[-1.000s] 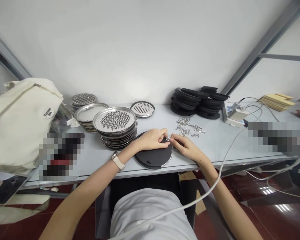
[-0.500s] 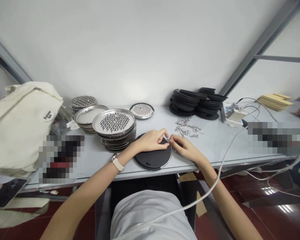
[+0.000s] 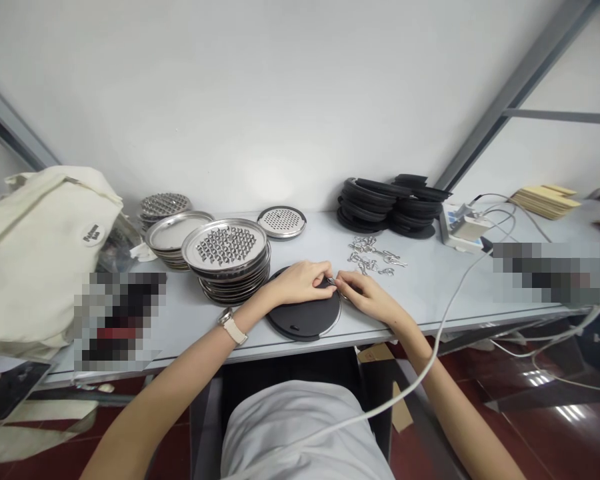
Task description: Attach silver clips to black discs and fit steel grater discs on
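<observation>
A round black disc (image 3: 303, 319) with a thin metal rim lies flat near the table's front edge. My left hand (image 3: 303, 281) rests on its upper part, fingers curled in a pinch. From the right, my right hand (image 3: 367, 297) meets it at the disc's edge, thumb and fingers closed. Between the fingertips shows a small metal clip (image 3: 332, 281), mostly hidden. Just behind the hands lies a loose group of shiny metal clips (image 3: 375, 253).
Stacked metal grater discs (image 3: 225, 247) and plain metal discs (image 3: 177, 230) stand left. A perforated disc (image 3: 281, 221) lies behind. Black rings (image 3: 370, 200) are piled by a power strip (image 3: 463, 230); a white cable (image 3: 445, 327) crosses on the right. A cream bag (image 3: 40, 260) sits far left.
The fingertips have drawn slightly closer together at the disc's edge, covering more of the metal clip. The disc stays in place; the view has shifted a little.
</observation>
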